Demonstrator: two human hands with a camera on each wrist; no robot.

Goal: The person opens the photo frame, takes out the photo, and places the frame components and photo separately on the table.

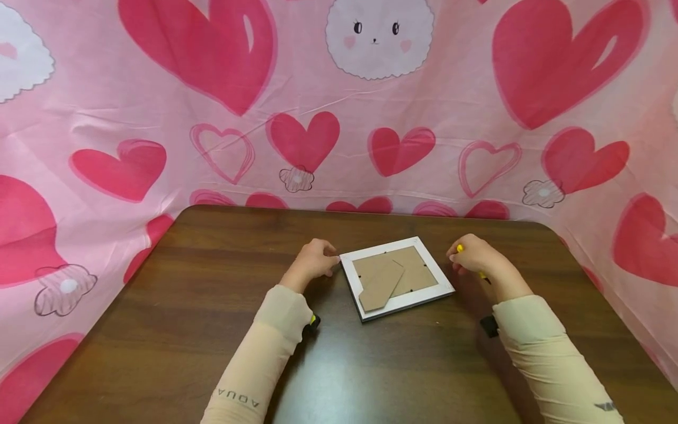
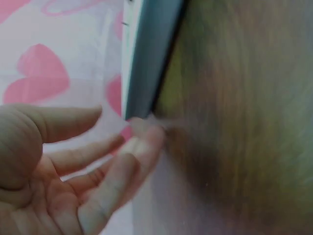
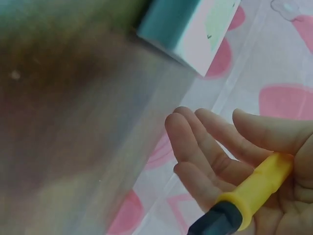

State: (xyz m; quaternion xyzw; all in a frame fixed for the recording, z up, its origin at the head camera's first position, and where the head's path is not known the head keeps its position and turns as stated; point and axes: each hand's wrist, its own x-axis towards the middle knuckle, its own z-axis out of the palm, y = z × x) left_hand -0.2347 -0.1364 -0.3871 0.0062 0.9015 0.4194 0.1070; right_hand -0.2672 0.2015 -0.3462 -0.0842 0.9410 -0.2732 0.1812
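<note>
The picture frame [image 1: 381, 249] is located on the worktop [image 1: 371, 365], back side up, between the two hands. The left hand [image 1: 315, 259] is partly open, with thumb and fingers apart; its fingertips lie at the frame's far left corner, and nothing is gripped. Because the corner is met by fingertips only, the frame may be slid or turned if pressure is applied at its right side. By the right hand [image 1: 479, 256], just beyond the frame's right edge, a yellow-and-black tool [image 3: 254, 190] is held under the thumb, across the palm, with the fingers loosely bent. Should the frame be lifted by that hand, the tool could be dropped or the border scratched. The support leg [image 1: 380, 287] is laid over the near left border and could be bent if caught. Any dark tab [image 1: 425, 265] at the backing could be snapped by forced prying.
</note>
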